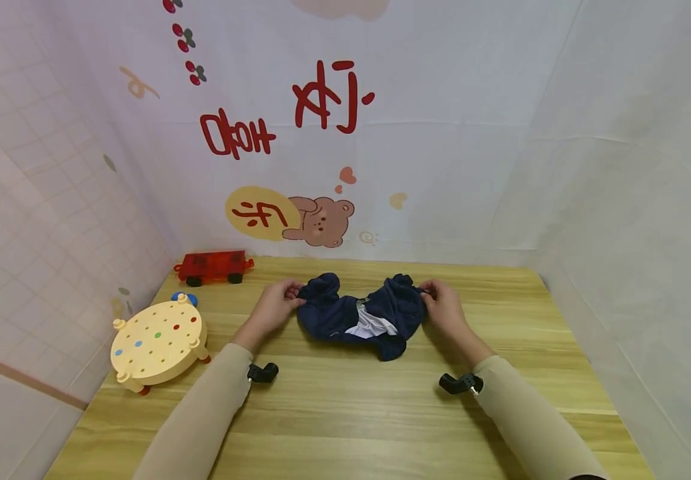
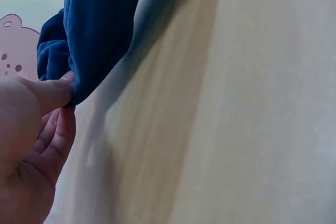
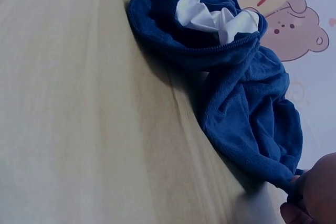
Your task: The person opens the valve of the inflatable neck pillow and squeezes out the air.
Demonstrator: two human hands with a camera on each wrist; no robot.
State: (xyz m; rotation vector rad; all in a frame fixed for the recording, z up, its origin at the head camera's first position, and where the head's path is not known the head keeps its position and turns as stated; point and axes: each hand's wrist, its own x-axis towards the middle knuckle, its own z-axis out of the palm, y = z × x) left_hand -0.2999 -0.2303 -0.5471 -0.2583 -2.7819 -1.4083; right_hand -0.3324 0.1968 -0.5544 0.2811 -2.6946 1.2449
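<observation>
A crumpled navy zippered cloth (image 1: 327, 317), with white lining (image 1: 369, 323) showing at its middle, lies across the table between my hands. My left hand (image 1: 272, 308) pinches its left end between thumb and fingertips; in the left wrist view the navy zippered cloth (image 2: 102, 30) hangs from that pinch. Its right end is gripped by my right hand (image 1: 445, 312). The right wrist view has the navy zippered cloth (image 3: 247, 114) stretched toward my right hand (image 3: 320, 188), its curved zipper edge and white lining (image 3: 197, 11) facing up. The cloth's underside is hidden.
To the left on the wooden table (image 1: 345, 413) stands a round cream pegboard toy (image 1: 159, 350) on short legs, a blue piece (image 1: 186, 298) behind it. A red toy wagon (image 1: 212, 267) sits at the back left. Printed fabric walls (image 1: 441, 133) enclose the table.
</observation>
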